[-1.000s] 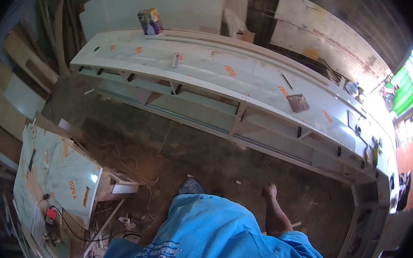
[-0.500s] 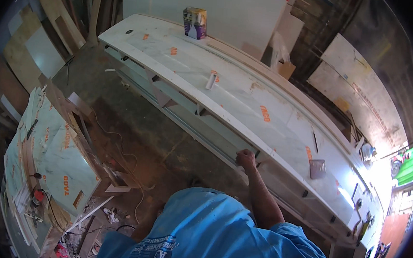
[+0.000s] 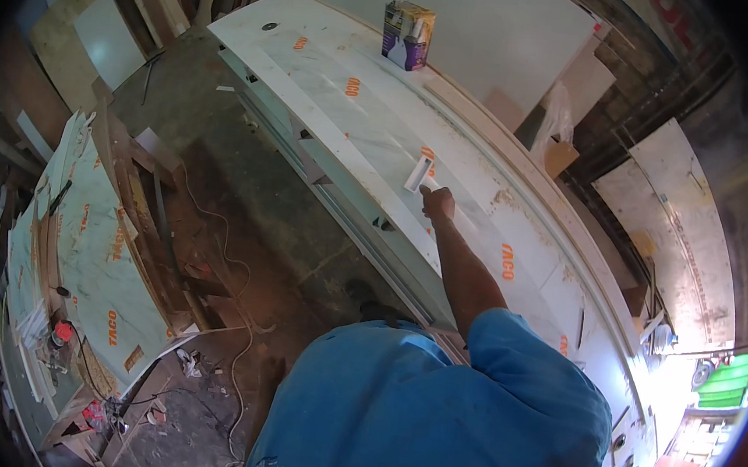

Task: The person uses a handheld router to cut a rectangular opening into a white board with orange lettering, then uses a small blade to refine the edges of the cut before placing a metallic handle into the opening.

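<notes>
My right arm stretches out over the long white cabinet (image 3: 472, 219). At its end my right hand (image 3: 440, 204) has its fingers curled closed. The fingertips are right beside the near end of a small white rectangular piece (image 3: 419, 174) with a long recess, lying on the cabinet's marbled film. Whether they grip that piece or something smaller is hidden. On my other side my left hand (image 3: 269, 379) hangs low beside my blue shirt, dark and partly covered. Its fingers do not show clearly.
A purple and yellow box (image 3: 407, 36) stands at the cabinet's far edge. To the left, a marbled panel (image 3: 116, 275) lies on a cluttered workbench, with a red-and-black power tool (image 3: 63, 332) near it. A cord (image 3: 226, 239) trails across the floor. Boards (image 3: 100, 32) lean at the back left.
My right hand has moved from the cabinet's open front edge up and forward over its top, to the white piece. My view has shifted, and my body leans further toward the cabinet.
</notes>
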The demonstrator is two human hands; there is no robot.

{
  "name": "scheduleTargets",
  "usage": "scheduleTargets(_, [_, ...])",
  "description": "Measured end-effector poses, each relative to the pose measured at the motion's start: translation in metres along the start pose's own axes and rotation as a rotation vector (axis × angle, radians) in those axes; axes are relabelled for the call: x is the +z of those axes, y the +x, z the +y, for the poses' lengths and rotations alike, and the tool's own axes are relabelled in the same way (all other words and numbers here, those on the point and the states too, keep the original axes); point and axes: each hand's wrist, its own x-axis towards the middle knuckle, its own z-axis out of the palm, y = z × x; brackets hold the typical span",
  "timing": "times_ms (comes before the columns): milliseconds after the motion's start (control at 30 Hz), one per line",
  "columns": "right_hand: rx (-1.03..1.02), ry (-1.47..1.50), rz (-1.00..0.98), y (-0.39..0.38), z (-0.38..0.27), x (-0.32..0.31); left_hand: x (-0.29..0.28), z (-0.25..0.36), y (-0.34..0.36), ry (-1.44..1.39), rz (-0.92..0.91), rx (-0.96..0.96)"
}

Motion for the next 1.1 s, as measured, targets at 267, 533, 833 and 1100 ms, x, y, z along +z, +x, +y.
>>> scheduleTargets(267, [0.020,-0.358,0.167,0.052,-0.067,0.063,0.020,0.037,-0.070,-0.230,-0.020,-0.509])
scheduleTargets(533, [-0.016,1.433,-0.923,0.086,-0.129,0.052,0.053,0.061,-0.073,-0.535,0.145,-0.666])
scheduleTargets(833, [0.514,1.350,-0.512,0.145,-0.100,0.147,0.084,-0.033,-0.079,-1.761,0.135,-0.586])
scheduleTargets(1100, [0.136,0.829,-1.154,-0.097,-0.204,0.247,-0.043,-0.101,-0.090,-1.779,0.679,-0.678])
